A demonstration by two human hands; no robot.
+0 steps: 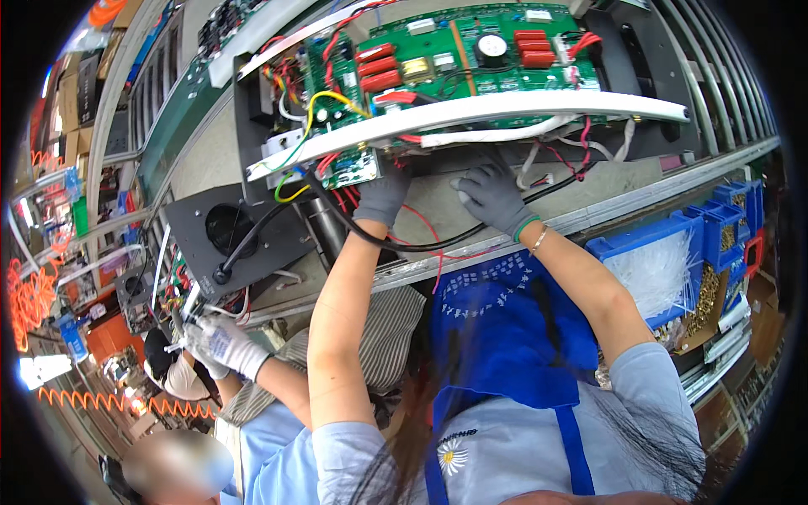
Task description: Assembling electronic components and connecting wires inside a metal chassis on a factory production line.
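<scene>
Both my hands wear grey gloves and reach in at the near side of an open dark metal chassis. My left hand is by the chassis's lower left corner, beside a small circuit board and red wires; its fingertips are hidden. My right hand lies just below the near edge, thumb apart from the fingers, with nothing visible in it. A white metal rail crosses in front of a large green circuit board carrying red components. A thick black cable loops below my hands.
At left stands a dark panel with a round fan opening. A co-worker's white-gloved hand works beside it. Blue bins at right hold clear plastic pieces and brass-coloured small parts. Metal rollers lie at the far right; orange coiled hose hangs at left.
</scene>
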